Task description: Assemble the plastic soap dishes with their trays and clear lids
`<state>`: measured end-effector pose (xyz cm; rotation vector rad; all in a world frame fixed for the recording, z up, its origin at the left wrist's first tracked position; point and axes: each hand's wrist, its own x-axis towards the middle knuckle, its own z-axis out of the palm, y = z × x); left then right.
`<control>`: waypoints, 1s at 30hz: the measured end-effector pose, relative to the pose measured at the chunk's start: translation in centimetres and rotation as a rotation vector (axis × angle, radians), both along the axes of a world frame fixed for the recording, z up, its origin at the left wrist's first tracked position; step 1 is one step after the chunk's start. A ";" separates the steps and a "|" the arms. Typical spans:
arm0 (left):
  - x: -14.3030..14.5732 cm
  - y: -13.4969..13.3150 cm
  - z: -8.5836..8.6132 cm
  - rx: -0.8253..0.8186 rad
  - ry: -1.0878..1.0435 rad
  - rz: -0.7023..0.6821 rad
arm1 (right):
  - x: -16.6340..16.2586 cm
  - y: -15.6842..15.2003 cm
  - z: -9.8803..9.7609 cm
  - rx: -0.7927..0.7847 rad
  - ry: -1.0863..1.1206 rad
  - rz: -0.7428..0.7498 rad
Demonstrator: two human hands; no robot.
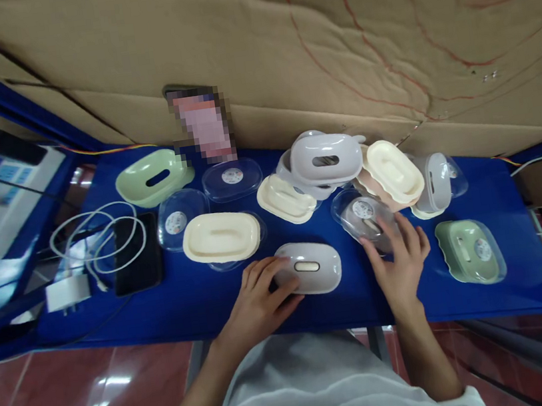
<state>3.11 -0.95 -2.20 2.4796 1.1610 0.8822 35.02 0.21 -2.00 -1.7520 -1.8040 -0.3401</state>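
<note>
My left hand grips the left end of a grey soap dish, which lies level on the table before me; a cream piece shows in its slot. Thumb and fingers of my right hand are on a clear lid with a round label, tilted over another grey piece. My fingers partly hide what lies under that lid. Behind my left hand sits a cream tray on a clear lid. A green soap dish with a clear lid stands to the right of my right hand.
Several grey parts and cream trays are stacked at the back. A green shell and a clear lid lie back left. A phone, white cable and charger occupy the left of the blue table. Cardboard walls the back.
</note>
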 end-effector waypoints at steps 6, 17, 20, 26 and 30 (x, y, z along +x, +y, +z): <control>-0.1 0.7 -0.8 -0.199 -0.171 0.037 | -1.2 -2.8 0.5 -0.020 0.152 0.298; -1.7 0.3 -1.4 -0.164 -0.094 -0.005 | -3.6 -2.9 -0.2 -0.360 0.007 0.710; -2.2 0.0 -1.9 -0.145 -0.080 0.007 | -3.7 -2.9 -0.6 -0.354 -0.007 0.723; -2.0 0.1 -1.6 -0.240 -0.160 -0.046 | -3.7 -2.8 -0.9 -0.400 0.042 0.694; -1.7 -0.1 1.0 -0.340 -0.231 -0.083 | -2.3 -3.9 0.6 -0.312 0.083 0.654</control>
